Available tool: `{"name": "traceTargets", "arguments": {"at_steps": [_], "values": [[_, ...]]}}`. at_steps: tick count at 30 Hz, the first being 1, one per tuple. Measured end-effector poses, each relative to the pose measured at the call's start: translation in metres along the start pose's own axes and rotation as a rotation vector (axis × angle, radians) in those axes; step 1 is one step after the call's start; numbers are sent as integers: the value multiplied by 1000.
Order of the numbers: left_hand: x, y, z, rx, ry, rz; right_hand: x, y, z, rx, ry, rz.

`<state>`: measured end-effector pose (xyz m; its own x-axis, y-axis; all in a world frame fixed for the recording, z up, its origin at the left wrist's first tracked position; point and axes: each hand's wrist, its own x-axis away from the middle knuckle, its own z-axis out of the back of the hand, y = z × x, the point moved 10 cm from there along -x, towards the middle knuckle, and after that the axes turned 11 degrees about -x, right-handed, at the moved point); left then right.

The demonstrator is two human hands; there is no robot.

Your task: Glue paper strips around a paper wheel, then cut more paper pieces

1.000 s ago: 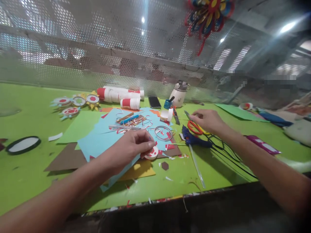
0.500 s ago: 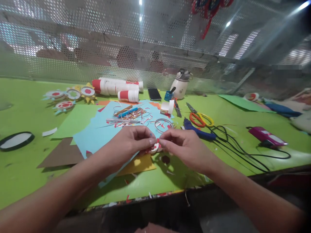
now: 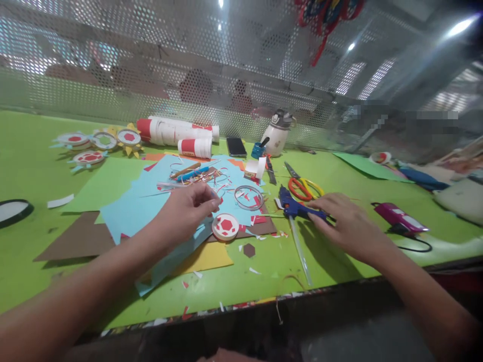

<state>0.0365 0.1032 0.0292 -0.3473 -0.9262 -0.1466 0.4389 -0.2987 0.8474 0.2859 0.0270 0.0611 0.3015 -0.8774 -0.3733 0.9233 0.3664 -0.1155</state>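
Note:
My right hand (image 3: 345,226) has its thumb and fingers around the handle end of a blue hot glue gun (image 3: 292,205) lying on the table. A clear glue stick (image 3: 301,251) sticks out of the gun toward the near edge. Over the light blue paper, my left hand (image 3: 192,206) is closed in a pinch; whatever is between its fingertips is too small to make out. Just right of it lies a round white disc with red patches (image 3: 225,227). A clear ring (image 3: 249,197) rests behind the disc, and a brown paper hexagon (image 3: 249,250) is in front.
Scissors (image 3: 300,183) lie behind the glue gun. Stacked paper cups (image 3: 177,131), a phone (image 3: 236,147) and a bottle (image 3: 276,133) stand or lie along the back. Several flower-like discs (image 3: 90,158) sit at left. A purple device with a cable (image 3: 400,218) is at right.
My right hand has left the small red-and-white work and moved right onto the glue gun. My left hand has drawn a little left, and the disc now lies uncovered.

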Motion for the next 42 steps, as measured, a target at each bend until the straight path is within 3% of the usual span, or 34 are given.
{"name": "traceTargets", "arguments": {"at_steps": [3, 7, 13, 18, 23, 34, 42], "values": [[-2, -4, -7, -119, -13, -31, 6, 22, -21, 167, -129, 2], [-4, -8, -9, -209, -25, -49, -1, 20, -39, 202, -177, -5], [-3, -1, -1, -85, -30, -60, -18, 20, -52, 195, -187, -52], [1, 10, -9, -21, -214, -94, -19, 37, -56, 141, -155, -143], [4, 14, -16, -180, -329, -153, -15, 51, -56, 61, -117, -223], [8, 16, -20, -340, -292, -182, -9, 63, -39, -218, 28, -274], [8, 22, -20, -464, -263, -224, 6, 77, 18, -445, 249, -404]]}}
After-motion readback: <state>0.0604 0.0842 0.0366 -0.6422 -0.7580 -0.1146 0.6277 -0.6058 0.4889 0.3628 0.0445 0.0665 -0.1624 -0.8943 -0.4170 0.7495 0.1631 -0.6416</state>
